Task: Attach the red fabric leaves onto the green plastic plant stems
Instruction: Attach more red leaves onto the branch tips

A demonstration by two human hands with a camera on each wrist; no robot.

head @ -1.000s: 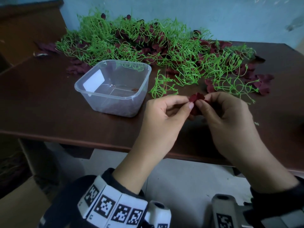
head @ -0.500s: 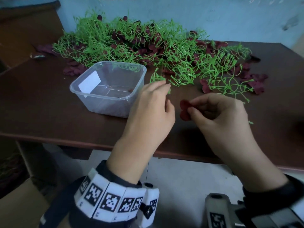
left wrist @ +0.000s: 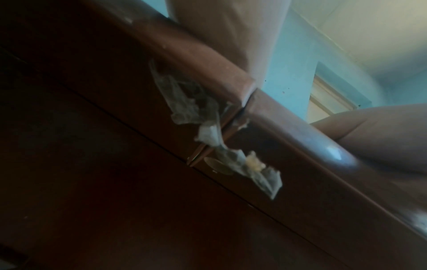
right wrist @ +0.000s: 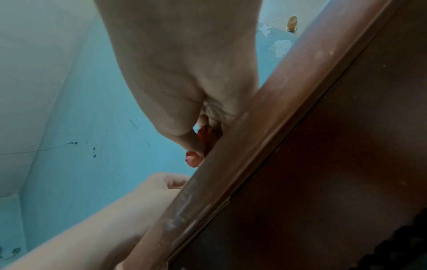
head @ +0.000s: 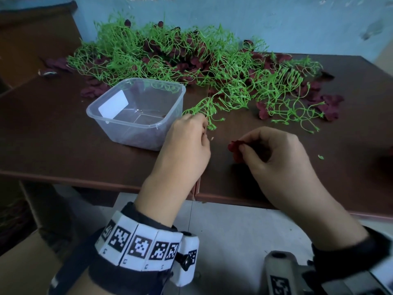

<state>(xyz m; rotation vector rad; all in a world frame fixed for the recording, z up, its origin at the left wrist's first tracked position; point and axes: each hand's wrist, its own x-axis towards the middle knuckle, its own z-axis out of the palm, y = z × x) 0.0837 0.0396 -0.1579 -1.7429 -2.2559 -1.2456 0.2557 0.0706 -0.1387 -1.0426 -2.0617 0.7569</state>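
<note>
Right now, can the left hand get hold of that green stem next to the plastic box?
Probably yes. The left hand is already at the green stem, its fingertips against the sprig's near end, and nothing lies between them. Whether the fingers actually pinch it is hidden. The plastic box sits clear to the side.

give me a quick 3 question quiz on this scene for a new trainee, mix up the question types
1. True or false: the right hand pinches a red fabric leaf.
2. Multiple choice: what does the left hand reach to? A) the clear plastic tub B) a green plastic stem at the near edge of the pile C) the table edge
3. Fill in: the tub stands on the table to the ______ of the left hand, seen from the head view.

Key
1. True: thumb and fingers hold the leaf above the table.
2. B: its fingertips meet the stem; whether they grip it is hidden.
3. Left.
</note>
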